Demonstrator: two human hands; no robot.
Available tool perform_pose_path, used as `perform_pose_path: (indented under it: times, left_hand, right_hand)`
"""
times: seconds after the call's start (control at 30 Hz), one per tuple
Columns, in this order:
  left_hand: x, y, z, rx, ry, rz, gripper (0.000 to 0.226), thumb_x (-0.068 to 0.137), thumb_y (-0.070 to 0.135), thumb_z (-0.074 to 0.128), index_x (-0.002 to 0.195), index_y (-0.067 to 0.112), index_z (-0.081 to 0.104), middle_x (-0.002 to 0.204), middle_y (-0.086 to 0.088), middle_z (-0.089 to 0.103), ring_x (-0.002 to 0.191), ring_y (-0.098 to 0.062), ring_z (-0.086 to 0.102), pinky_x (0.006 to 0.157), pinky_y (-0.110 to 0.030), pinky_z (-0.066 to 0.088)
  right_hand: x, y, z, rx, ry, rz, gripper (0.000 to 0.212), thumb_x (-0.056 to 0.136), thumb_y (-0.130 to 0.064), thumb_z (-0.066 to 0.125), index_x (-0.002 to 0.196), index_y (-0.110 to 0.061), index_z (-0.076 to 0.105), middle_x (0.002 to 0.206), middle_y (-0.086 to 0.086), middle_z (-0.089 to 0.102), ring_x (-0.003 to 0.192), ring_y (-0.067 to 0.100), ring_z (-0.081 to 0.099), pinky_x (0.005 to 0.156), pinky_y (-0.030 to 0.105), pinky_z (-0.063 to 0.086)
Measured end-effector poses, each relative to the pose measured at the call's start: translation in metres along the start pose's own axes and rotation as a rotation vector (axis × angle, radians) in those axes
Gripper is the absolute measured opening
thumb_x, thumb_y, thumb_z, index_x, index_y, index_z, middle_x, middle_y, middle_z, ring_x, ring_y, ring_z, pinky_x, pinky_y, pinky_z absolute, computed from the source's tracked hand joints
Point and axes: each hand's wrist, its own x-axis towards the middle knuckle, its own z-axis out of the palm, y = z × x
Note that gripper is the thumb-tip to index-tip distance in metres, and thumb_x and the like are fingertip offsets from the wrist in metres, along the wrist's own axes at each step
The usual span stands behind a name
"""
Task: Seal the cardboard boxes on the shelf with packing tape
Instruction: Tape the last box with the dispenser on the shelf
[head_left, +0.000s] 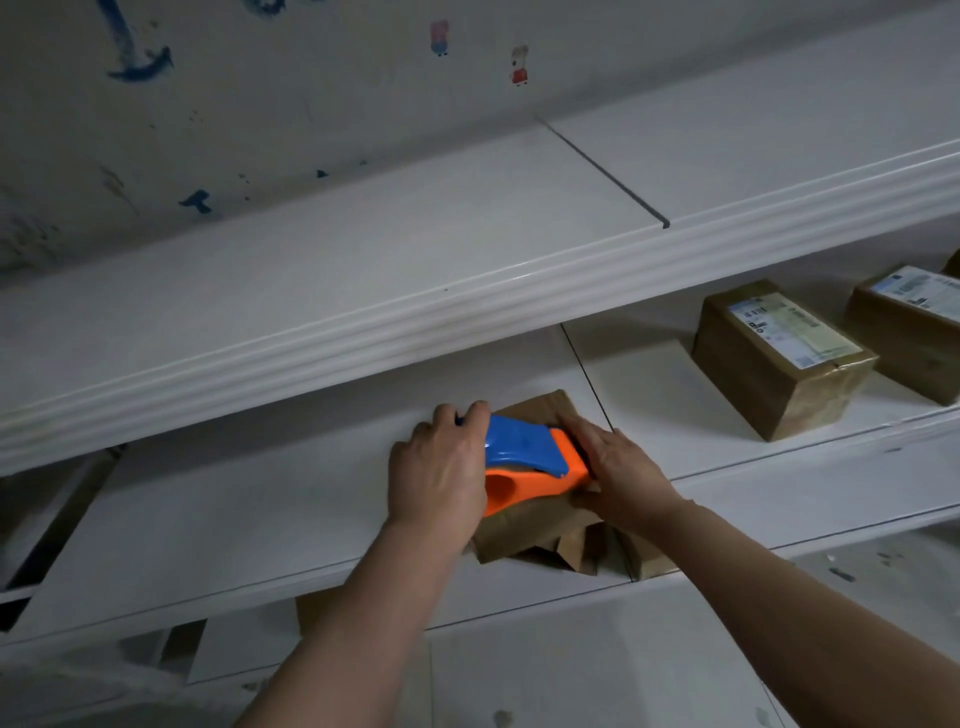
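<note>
left hand grips plastic dispenser, creased box

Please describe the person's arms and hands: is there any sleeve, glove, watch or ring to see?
Both arms are bare as far as the picture shows; no sleeve reaches the left forearm or the right forearm. The left hand and the right hand wear no gloves. No watch, bracelet or ring is visible.

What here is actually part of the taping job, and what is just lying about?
Job: blue-and-orange plastic tape dispenser, gripped by the left hand; plain brown cardboard box under it, pressed by the right hand; labelled brown cardboard box to the right.
Lying about: small red cartoon sticker and blue paint smear on the wall.
</note>
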Motion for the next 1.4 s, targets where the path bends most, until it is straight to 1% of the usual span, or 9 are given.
perform_pose_path:
  times: [0.13,0.37,0.6,0.73,0.87,0.97,1.1,1.23,1.4]
  left_hand:
    - [0.0,-0.042,-0.001,-0.064,0.024,-0.089,0.07,0.081,0.005,0.055,0.142,0.031,0.034,0.123,-0.003,0.054,0.104,-0.027,0.061,0.079,-0.037,0.049]
    - [-0.019,-0.16,0.008,-0.102,-0.018,-0.326,0.075,0.068,0.001,0.063,0.137,0.027,0.049,0.118,-0.01,0.057,0.103,-0.036,0.058,0.078,-0.041,0.051]
    - [-0.019,-0.156,0.05,-0.114,-0.116,-0.319,0.069,0.075,0.0,0.059,0.136,0.029,0.045,0.112,-0.005,0.054,0.105,-0.027,0.05,0.071,-0.037,0.05]
    - [-0.016,-0.143,0.063,-0.096,-0.142,-0.311,0.062,0.08,0.004,0.057,0.135,0.028,0.042,0.114,-0.005,0.053,0.106,-0.025,0.05,0.067,-0.035,0.049]
    - [-0.013,-0.143,0.061,-0.088,-0.138,-0.3,0.055,0.083,0.007,0.059,0.132,0.027,0.042,0.112,-0.004,0.054,0.103,-0.024,0.051,0.068,-0.034,0.049]
    - [-0.013,-0.143,0.057,-0.072,-0.154,-0.269,0.059,0.082,0.007,0.06,0.134,0.027,0.04,0.116,-0.005,0.054,0.105,-0.024,0.05,0.071,-0.034,0.048]
    - [-0.017,-0.144,0.057,-0.109,-0.18,-0.269,0.058,0.083,0.008,0.059,0.135,0.026,0.039,0.119,-0.005,0.052,0.108,-0.024,0.051,0.073,-0.035,0.05]
    - [-0.021,-0.145,0.058,-0.121,-0.184,-0.246,0.058,0.084,0.007,0.059,0.135,0.025,0.038,0.12,-0.006,0.052,0.109,-0.025,0.05,0.072,-0.034,0.048]
    - [-0.019,-0.147,0.059,-0.118,-0.193,-0.229,0.059,0.085,0.01,0.061,0.136,0.025,0.037,0.123,-0.007,0.05,0.112,-0.026,0.05,0.076,-0.037,0.051]
  right_hand:
    - [-0.001,0.007,0.005,-0.169,0.005,-0.038,0.09,0.081,-0.013,0.068,0.15,-0.03,0.014,0.158,-0.005,0.019,0.145,0.014,0.022,0.119,0.042,0.004]
    - [-0.004,0.008,0.003,-0.147,0.013,-0.053,0.092,0.081,-0.009,0.07,0.148,-0.036,0.013,0.157,-0.008,0.022,0.143,0.014,0.026,0.118,0.039,0.001]
    - [-0.006,0.0,0.002,-0.18,-0.006,0.009,0.095,0.083,0.001,0.062,0.149,-0.039,0.007,0.16,-0.003,0.015,0.146,0.015,0.018,0.118,0.037,-0.002]
    - [-0.009,-0.009,0.0,-0.289,-0.042,-0.021,0.089,0.092,-0.009,0.054,0.15,-0.041,-0.006,0.161,-0.008,-0.003,0.149,0.015,-0.004,0.115,0.04,-0.009]
    - [-0.013,-0.032,0.009,-0.518,-0.1,-0.002,0.09,0.094,-0.028,0.05,0.149,-0.031,-0.021,0.15,0.0,-0.03,0.144,0.028,-0.025,0.113,0.059,-0.014]
    - [-0.019,-0.047,0.029,-0.554,-0.021,0.019,0.101,0.075,-0.035,0.068,0.153,-0.012,0.007,0.159,0.012,-0.001,0.147,0.031,-0.009,0.115,0.057,-0.004]
    - [-0.016,-0.06,0.036,-0.561,-0.006,0.009,0.102,0.081,-0.044,0.063,0.152,-0.011,-0.002,0.159,0.009,-0.008,0.146,0.025,-0.012,0.112,0.048,-0.011]
    - [-0.016,-0.079,0.049,-0.551,-0.031,-0.038,0.112,0.05,-0.048,0.084,0.145,-0.008,0.039,0.152,0.011,0.035,0.14,0.027,0.031,0.108,0.051,0.018]
    - [-0.012,-0.105,0.064,-0.531,-0.017,-0.138,0.107,0.06,-0.032,0.081,0.15,-0.015,0.026,0.156,0.005,0.028,0.145,0.023,0.022,0.111,0.049,0.013]
